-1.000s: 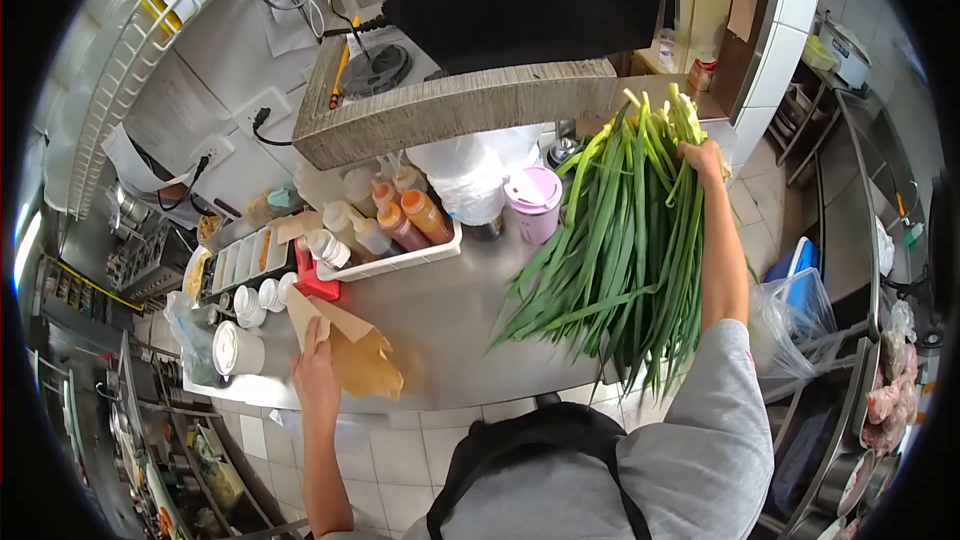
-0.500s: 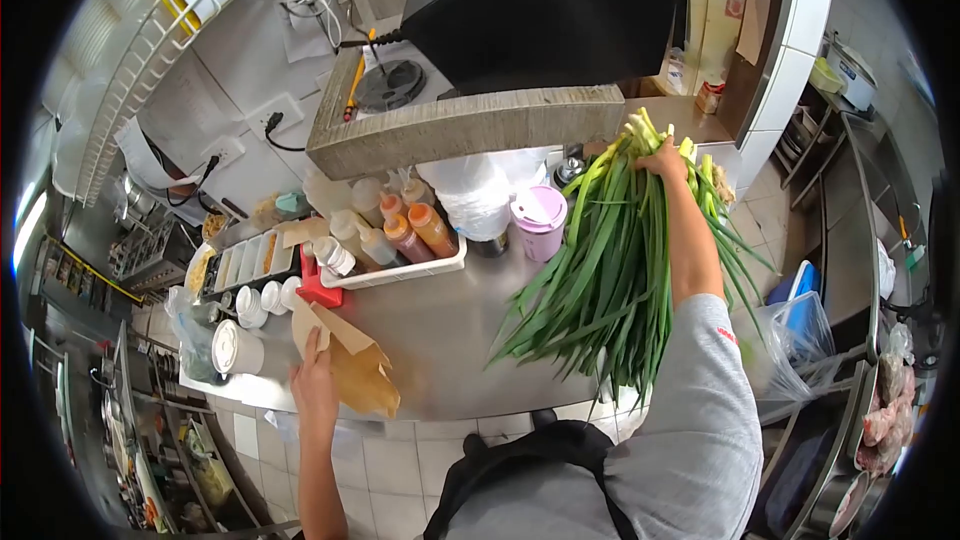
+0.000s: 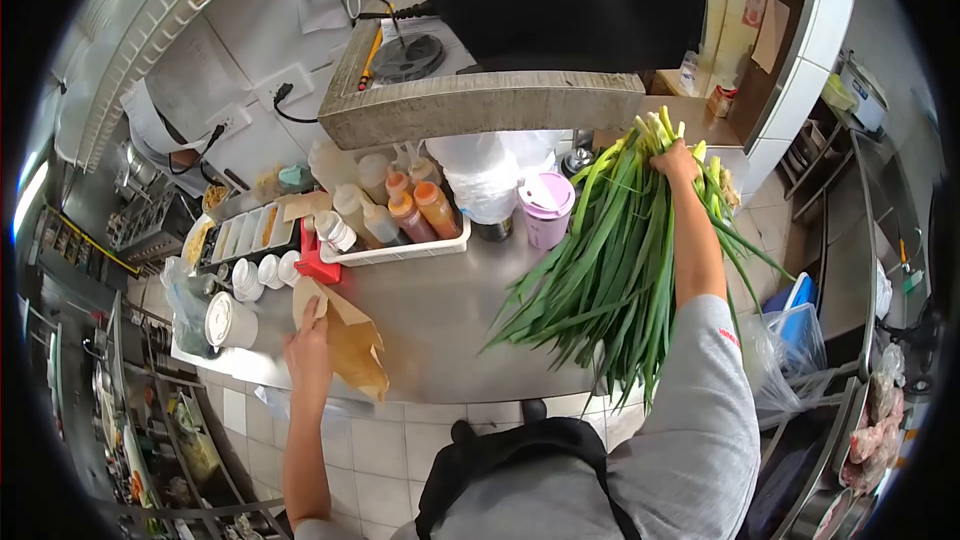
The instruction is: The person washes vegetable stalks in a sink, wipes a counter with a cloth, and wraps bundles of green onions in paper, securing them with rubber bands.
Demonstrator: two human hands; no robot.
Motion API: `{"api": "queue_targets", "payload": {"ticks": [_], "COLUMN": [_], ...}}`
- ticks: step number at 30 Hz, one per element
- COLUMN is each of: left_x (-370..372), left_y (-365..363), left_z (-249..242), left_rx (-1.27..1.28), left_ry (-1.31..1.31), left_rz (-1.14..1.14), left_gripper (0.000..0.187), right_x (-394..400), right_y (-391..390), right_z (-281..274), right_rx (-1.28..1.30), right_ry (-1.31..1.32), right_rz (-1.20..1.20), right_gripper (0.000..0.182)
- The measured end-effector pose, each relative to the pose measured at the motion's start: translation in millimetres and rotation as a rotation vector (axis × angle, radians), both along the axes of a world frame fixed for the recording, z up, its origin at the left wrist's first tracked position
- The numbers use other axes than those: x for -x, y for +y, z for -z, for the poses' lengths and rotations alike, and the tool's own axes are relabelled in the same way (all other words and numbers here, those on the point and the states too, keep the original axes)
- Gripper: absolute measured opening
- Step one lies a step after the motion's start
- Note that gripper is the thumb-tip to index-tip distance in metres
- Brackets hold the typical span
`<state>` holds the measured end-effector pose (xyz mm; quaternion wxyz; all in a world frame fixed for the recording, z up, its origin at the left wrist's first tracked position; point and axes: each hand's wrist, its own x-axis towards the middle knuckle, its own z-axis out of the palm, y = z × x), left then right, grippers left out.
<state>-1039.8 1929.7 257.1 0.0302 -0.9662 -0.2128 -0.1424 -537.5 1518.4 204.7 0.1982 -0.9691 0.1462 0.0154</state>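
Note:
My right hand [image 3: 677,160] is closed round the pale root end of a large bunch of green onions [image 3: 610,250], whose long leaves fan down over the steel counter [image 3: 440,330] and its right edge. At the left, my left hand [image 3: 308,328] pinches a sheet of brown paper [image 3: 352,345] near its upper left corner; the paper hangs slanted over the counter. Beside the leaves stands a purple cup with a pink lid [image 3: 546,210].
A white basket [image 3: 400,253] of sauce bottles stands at the counter's back, with a red holder [image 3: 315,255] and a white tub [image 3: 231,321] further left. A thick ledge [image 3: 480,105] overhangs the back. Clear plastic bags [image 3: 790,350] hang at the right.
The view has shifted slightly. My left hand still holds the paper and my right hand still grips the bunch; both have barely moved relative to the counter.

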Motion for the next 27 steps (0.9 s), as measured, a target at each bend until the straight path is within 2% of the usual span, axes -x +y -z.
{"api": "queue_targets", "payload": {"ticks": [2,3,5,6,7,11,13,15,17,20,22,24,27], "left_x": [-0.3,3.7,-2.7,3.8,6.5,6.4,9.7,5.7,6.5,9.2,12.0,10.1,6.8], "left_y": [0.5,1.8,11.6,14.9,16.9,19.1,28.2,24.7,29.3,35.8,38.1,42.4,39.1], "left_z": [0.5,2.5,-0.6,-1.9,-2.8,-17.8,-7.0,-15.3,-18.5,-19.7,-18.9,-16.8,-24.0], "left_rx": [0.018,-0.019,-0.072,-0.029,0.017,0.162,0.211,0.262,0.27,0.307,0.312,0.344,0.427], "left_ry": [0.002,0.02,0.001,0.03,0.052,0.109,-0.061,-0.105,-0.021,-0.029,-0.035,0.089,0.17], "left_rz": [-0.012,-0.005,0.012,-0.02,-0.053,-0.105,-0.007,0.042,0.03,0.105,0.115,0.182,0.142], "left_gripper": [0.012,0.013,0.014,0.017,0.02,0.028,0.029,0.027,0.044,0.044,0.043,0.042,0.039], "right_x": [-0.6,-12.3,-58.2,-53.1,-1.9,59.3,87.2,131.8,169.6,225.3,254.4,269.6,283.4], "right_y": [-1.8,-13.8,-55.0,-67.7,-62.5,-78.8,-84.7,-87.7,-80.5,-48.1,-26.8,-7.4,2.3], "right_z": [-4.1,11.0,47.8,33.0,-12.9,-74.4,-93.8,-109.2,-112.0,-116.3,-117.0,-117.5,-113.3], "right_rx": [-0.01,-0.016,-0.267,-0.485,-0.687,-0.917,-0.895,-0.879,-0.897,-0.99,-0.911,-0.907,-0.917], "right_ry": [-0.09,-0.1,-0.415,-0.287,-0.314,-0.366,-0.393,-0.404,-0.391,-0.338,-0.297,-0.303,-0.297], "right_rz": [0.037,0.038,-0.081,-0.145,-0.173,-0.341,-0.355,-0.502,-0.579,-0.74,-0.783,-0.809,-0.732], "right_gripper": [0.078,0.078,0.057,0.064,0.055,0.045,0.047,0.046,0.044,0.054,0.063,0.066,0.071]}}
